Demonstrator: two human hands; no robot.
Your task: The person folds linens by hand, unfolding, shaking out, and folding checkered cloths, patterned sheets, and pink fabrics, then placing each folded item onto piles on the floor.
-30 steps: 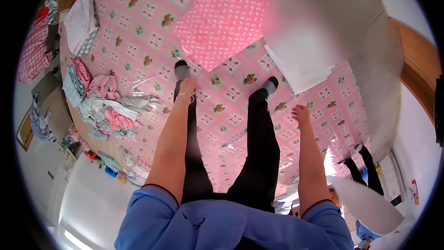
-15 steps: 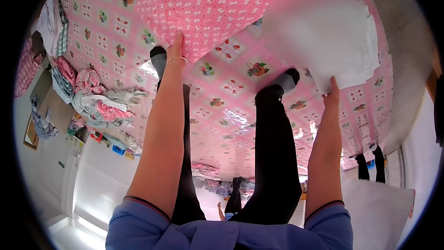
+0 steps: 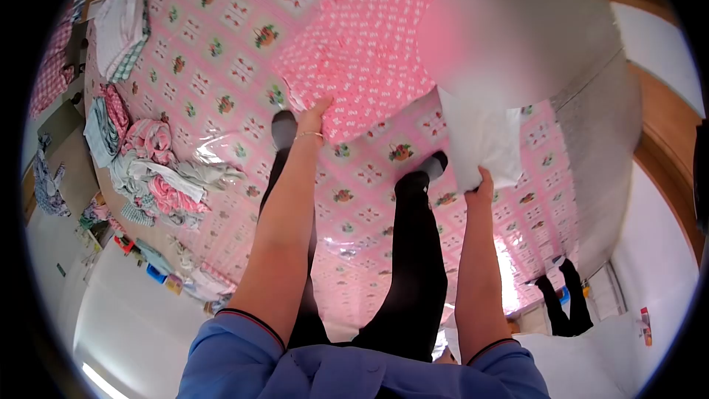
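Observation:
My left hand (image 3: 317, 112), with a bracelet at its wrist, grips the near-left corner of a pink cloth (image 3: 362, 52) with small white prints. This cloth lies spread out in front of me, its lower edge over the patterned covering. At the right, my right hand (image 3: 480, 186) is closed on the near edge of a white sheet (image 3: 484, 140), thumb on top. Whether the sheet is fabric or paper I cannot tell. A round blurred patch hides its far part and the right side of the pink cloth.
A shiny pink covering (image 3: 214, 74) with fruit-basket prints lies beneath. My socked feet (image 3: 436, 165) rest on it between my arms. Crumpled clothes (image 3: 159, 170) are heaped at the left, folded white cloth (image 3: 122, 22) beyond them. Another person's black-clad legs (image 3: 565, 299) show at lower right.
My view has shifted, and the pink cloth now appears lower and smaller. My right hand and the white sheet have come closer to my left hand. Both hands keep their hold.

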